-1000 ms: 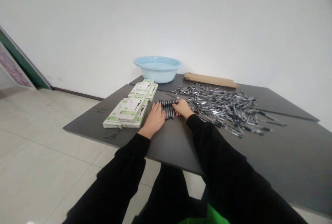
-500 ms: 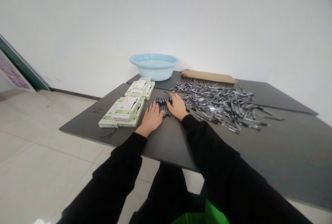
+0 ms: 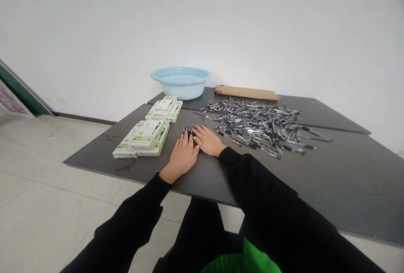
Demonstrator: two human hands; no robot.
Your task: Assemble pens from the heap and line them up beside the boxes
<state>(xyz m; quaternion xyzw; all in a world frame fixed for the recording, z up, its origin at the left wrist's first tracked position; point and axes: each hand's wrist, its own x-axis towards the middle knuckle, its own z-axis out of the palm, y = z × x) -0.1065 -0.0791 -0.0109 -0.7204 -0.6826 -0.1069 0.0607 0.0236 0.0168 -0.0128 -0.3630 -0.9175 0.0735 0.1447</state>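
Under my two hands lies a small row of black-capped pens (image 3: 188, 129), mostly covered, with only the far ends showing. My left hand (image 3: 183, 155) rests flat on the near left part of the row, fingers stretched forward. From the right, my right hand (image 3: 208, 140) lies across the pens with its fingers extended, its fingertips close to those of my left hand. Both hands are open and touch the pens from above. To the right of them spreads a large loose pile of clear-barrelled pens (image 3: 261, 123).
White-and-green pen boxes (image 3: 145, 134) are stacked left of my hands on the dark table (image 3: 315, 180). A light blue basin (image 3: 181, 89) stands at the back, beside a flat brown cardboard piece (image 3: 246, 92). The wall rises behind the table.
My right hand has drawn nearer to me and now reaches over the row of pens, hiding more of it. My left hand has turned slightly over the pens. The view has shifted a little.
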